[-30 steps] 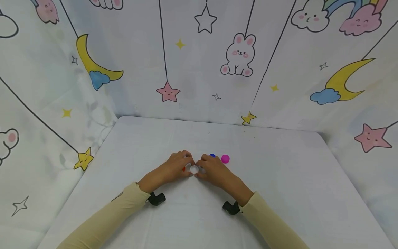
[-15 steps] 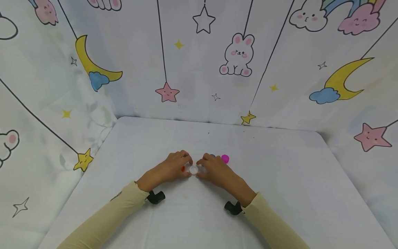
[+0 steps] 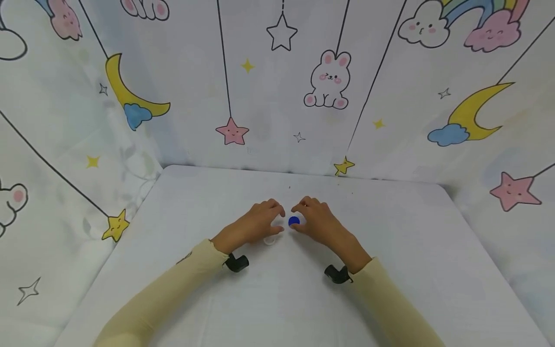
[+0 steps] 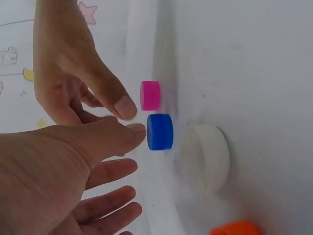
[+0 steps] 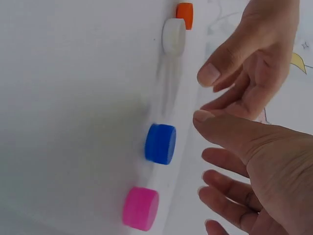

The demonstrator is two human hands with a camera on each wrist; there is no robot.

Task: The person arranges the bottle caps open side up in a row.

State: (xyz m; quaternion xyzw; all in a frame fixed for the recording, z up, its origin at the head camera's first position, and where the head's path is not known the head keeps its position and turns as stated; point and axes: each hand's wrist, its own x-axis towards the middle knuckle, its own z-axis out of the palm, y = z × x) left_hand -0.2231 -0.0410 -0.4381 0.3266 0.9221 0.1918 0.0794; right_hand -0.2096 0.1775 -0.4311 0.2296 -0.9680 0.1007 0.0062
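1. Plenty of table is stretching out on the left, its side edge running well apart from the left hand and leaving room for swinging outward
2. One orange cap is lying leftmost, and a white cap is sitting just right of it; whether they are touching, I cannot tell
3. Left hand is hovering over that pair, thumb and fingers standing wide apart and gripping nothing; with the palm hiding the orange cap in the head view, a low sweep could be knocking either one askew
4. Blue cap is resting flat on the table between the hands; if one thumb were pushing alone, it could be skidding sideways
5. Right hand is mirroring the left, its fingers spreading loosely and holding nothing, its thumb looking apart from the blue cap in the right wrist view
6. Pink cap is lying rightmost, near the blue one; a careless knuckle could be bumping it
7. Right and back edges are lying well off; the front edge is staying out of view
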